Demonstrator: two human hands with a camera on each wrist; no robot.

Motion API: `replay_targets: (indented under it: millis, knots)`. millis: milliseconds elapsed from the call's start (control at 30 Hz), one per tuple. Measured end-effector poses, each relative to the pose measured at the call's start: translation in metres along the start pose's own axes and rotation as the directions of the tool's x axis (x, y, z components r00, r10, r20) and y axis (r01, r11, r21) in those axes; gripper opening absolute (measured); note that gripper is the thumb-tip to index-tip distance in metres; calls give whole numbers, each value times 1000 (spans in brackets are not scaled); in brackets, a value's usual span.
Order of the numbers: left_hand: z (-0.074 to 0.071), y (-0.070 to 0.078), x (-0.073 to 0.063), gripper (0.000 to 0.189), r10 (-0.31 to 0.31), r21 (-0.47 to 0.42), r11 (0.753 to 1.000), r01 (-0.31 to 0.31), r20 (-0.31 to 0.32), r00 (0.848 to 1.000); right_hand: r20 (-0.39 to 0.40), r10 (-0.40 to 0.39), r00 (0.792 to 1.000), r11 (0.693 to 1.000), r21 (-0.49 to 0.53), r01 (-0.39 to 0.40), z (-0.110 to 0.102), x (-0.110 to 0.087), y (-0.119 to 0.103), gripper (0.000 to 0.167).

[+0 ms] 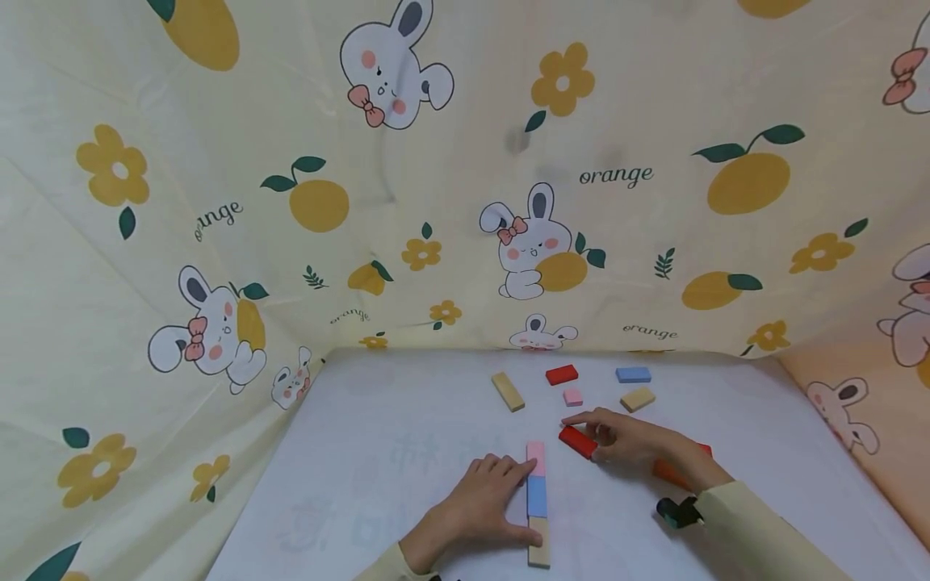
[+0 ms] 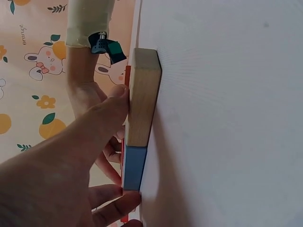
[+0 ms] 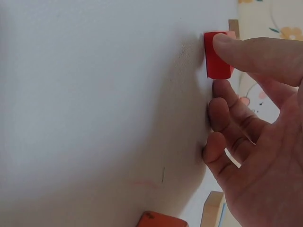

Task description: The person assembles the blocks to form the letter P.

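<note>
A straight row of flat blocks lies on the white table [image 1: 349,452]: a pink block [image 1: 535,452], a blue block [image 1: 537,495] and a plain wooden block [image 1: 538,555]. My left hand [image 1: 479,504] rests along the row's left side, fingers spread. Its index finger touches the pink block and its thumb the wooden one. To the right of the row's far end, my right hand [image 1: 635,440] pinches a red block [image 1: 577,442] between thumb and index finger. The right wrist view shows the thumb on the red block's [image 3: 215,64] face, with the other fingertips by the table.
Farther back lie a long wooden block [image 1: 508,391], another red block [image 1: 562,374], a small pink block [image 1: 573,397], a blue block [image 1: 634,374] and a shorter wooden block [image 1: 638,399]. An orange-red block [image 1: 670,474] is partly hidden under the right wrist. A patterned cloth [image 1: 465,161] hangs behind.
</note>
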State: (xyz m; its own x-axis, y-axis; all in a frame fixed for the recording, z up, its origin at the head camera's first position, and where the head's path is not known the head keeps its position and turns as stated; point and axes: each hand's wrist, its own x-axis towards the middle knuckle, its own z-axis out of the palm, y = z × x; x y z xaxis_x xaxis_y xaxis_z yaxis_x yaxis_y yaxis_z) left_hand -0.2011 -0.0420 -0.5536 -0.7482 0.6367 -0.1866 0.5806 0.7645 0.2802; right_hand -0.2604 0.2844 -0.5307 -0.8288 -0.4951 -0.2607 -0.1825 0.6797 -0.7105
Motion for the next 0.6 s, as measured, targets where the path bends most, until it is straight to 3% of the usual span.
replay_targets:
  millis: [600]
  knots:
    - [-4,2,-1,104,15,7,1000,-15,-4,1000,-9,-29,1000,1000,6,29,-2,-1,7,61]
